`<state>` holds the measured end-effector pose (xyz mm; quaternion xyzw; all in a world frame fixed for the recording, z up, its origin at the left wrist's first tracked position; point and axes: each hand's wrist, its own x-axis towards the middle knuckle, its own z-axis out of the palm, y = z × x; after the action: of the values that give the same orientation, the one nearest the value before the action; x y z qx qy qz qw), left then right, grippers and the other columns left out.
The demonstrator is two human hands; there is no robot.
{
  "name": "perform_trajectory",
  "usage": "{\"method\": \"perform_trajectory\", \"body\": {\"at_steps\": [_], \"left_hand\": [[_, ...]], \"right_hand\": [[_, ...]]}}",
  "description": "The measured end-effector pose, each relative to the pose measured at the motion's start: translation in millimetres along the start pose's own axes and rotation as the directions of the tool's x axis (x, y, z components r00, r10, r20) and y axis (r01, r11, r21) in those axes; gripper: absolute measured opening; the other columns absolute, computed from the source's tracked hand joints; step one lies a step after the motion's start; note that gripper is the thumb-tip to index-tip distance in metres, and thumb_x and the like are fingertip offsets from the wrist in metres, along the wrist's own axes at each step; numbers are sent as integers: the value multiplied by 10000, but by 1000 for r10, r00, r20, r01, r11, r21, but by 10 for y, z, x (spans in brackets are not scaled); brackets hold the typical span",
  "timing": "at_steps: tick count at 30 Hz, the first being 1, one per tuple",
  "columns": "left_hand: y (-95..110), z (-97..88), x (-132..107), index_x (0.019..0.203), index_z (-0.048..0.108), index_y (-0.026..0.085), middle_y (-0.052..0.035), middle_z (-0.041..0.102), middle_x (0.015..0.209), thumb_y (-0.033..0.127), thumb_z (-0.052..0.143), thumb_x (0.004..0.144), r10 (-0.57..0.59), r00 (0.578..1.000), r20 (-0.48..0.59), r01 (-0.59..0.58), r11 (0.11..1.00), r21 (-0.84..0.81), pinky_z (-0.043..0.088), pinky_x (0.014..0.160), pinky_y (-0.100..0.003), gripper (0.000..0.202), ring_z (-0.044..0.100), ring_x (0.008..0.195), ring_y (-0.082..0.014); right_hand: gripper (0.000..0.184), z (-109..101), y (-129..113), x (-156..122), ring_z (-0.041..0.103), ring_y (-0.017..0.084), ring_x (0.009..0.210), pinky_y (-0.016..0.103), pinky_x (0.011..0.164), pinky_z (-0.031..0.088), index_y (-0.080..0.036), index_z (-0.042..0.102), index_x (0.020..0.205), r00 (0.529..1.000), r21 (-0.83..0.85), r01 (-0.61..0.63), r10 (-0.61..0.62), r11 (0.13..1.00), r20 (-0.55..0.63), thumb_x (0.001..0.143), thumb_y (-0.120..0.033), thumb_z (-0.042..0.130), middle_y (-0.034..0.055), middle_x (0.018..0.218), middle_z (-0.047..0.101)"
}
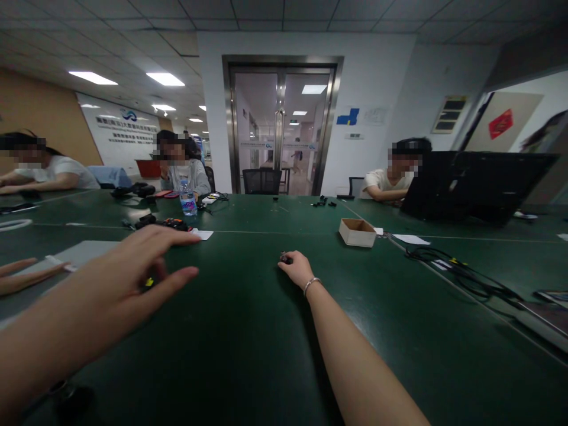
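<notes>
Over matte green tabletop (pixel 248 343), left hand (pixel 133 272) fingers splay wide; right hand (pixel 296 270) clasps small dark object (pixel 284 258).

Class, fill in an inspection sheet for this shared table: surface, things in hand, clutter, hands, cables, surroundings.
Surface: dark green table, several tops pushed together, seams visible.
Job's things: small dark object under the right hand; small yellow piece below the left hand.
Clutter: open cardboard box, water bottle, white paper, black laptop.
Grippers: left hand open, fingers spread, above the table; right hand curled shut on the small dark object.
Cables: black cables lie loose at the right.
Surroundings: three people seated at the far side; another person's fingers at the left edge; glass doors behind.
</notes>
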<state>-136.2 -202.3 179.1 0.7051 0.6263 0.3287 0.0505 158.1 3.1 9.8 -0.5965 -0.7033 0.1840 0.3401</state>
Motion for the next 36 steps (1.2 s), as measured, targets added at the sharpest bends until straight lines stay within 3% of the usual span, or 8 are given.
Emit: {"method": "perform_trajectory", "body": {"at_steps": [4, 6, 9, 13, 18, 21, 25, 36], "left_hand": [[513, 746, 719, 1176, 608, 284, -19, 601, 1145, 549, 691, 680, 304, 882, 361, -270, 952, -143, 495, 699, -230, 568, 647, 770, -142], [544, 1315, 998, 1111, 649, 256, -53, 641, 1084, 472, 731, 655, 386, 885, 261, -302, 901, -310, 490, 730, -223, 511, 662, 837, -182], [408, 2156, 1211, 1041, 670, 245, -80, 671, 1060, 422, 739, 661, 305, 952, 33, -263, 867, -423, 463, 871, -267, 425, 639, 994, -234], [231, 2779, 1172, 1124, 645, 264, -75, 643, 1189, 317, 569, 823, 197, 977, 79, -131, 854, -503, 413, 986, -339, 315, 581, 1118, -232], [157, 2822, 1085, 1121, 641, 277, -45, 663, 1131, 241, 473, 876, 170, 985, 36, -127, 844, -521, 431, 958, -347, 299, 601, 1039, -212], [117, 2809, 1122, 1010, 662, 240, -49, 678, 1036, 244, 514, 861, 87, 996, 2, -70, 817, -572, 467, 890, -332, 211, 615, 965, -203], [59, 2861, 1182, 923, 665, 199, -56, 680, 959, 253, 561, 837, -6, 999, 44, 32, 777, -628, 482, 839, -317, 146, 620, 913, -192], [-55, 2958, 1257, 930, 652, 179, -36, 662, 816, 307, 569, 832, -14, 998, 65, 56, 694, -718, 476, 687, -261, 182, 604, 739, -151]], "right_hand": [[238, -11, 36, 4, 594, 183, 820, 281, 758, 464, -163, 725, 884, 999, 0, -35, 35, 999, 11, 679, -281, 751, 65, 961, 621], [216, -4, 61, 7, 588, 182, 808, 278, 741, 462, -164, 721, 862, 1000, 4, -25, 25, 1000, 2, 682, -279, 748, 58, 932, 622], [151, 12, 82, 22, 585, 182, 803, 269, 728, 454, -157, 713, 844, 1000, -13, 12, -12, 1000, -15, 720, -244, 713, 61, 892, 633], [142, 14, 55, 57, 595, 181, 818, 268, 756, 445, -135, 716, 865, 997, -82, 74, -74, 994, 4, 784, -130, 600, 91, 895, 648], [155, 22, 12, 58, 622, 181, 838, 275, 766, 470, -159, 703, 907, 994, 48, 106, -106, 993, -14, 769, -178, 636, 69, 912, 681], [139, 27, 16, 38, 607, 117, 621, 228, 594, 484, -178, 676, 894, 999, 253, 53, -54, 966, -1, 775, -245, 652, 12, 807, 672], [158, 1, 15, 20, 520, 62, 422, 164, 389, 414, -162, 653, 904, 997, 467, -63, 36, 882, 68, 765, -232, 677, -25, 663, 615], [183, -40, -87, 26, 568, 78, 443, 159, 393, 472, -129, 647, 955, 975, 792, -224, 125, 568, 186, 778, -85, 636, -15, 602, 600]]}}
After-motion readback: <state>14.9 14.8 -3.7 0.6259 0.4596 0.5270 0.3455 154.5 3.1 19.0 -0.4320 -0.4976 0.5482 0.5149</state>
